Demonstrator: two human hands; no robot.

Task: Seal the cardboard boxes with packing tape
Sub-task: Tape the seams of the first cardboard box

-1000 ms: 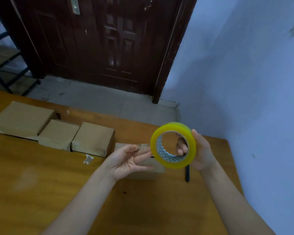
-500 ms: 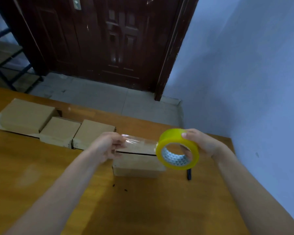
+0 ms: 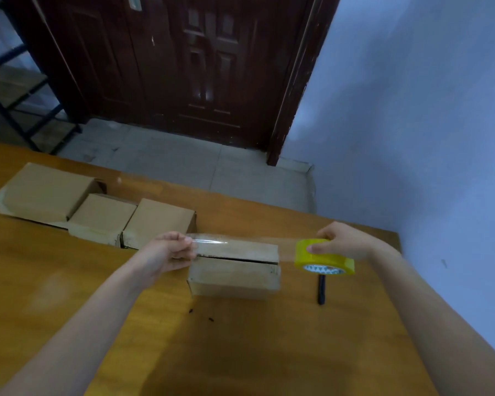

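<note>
Wooden table (image 3: 269, 352): carries our boxes, far right corner near the blue wall.
Target box (image 3: 235, 274): by the right edge, top seam unsealed.
Tape strip (image 3: 240, 241): stretched above it.
Right hand (image 3: 343, 242): grasps the yellow roll (image 3: 323, 257).
Left hand (image 3: 166, 252): pinches the strip's end.
Next: we lower it onto the seam, we judge.

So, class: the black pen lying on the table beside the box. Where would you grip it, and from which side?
Pinch the black pen across its barrel's near half, coming from above. It lies flat on the table, pointing away from the person, with its far end under the tape roll in the right hand. The box lies to its left.
</note>
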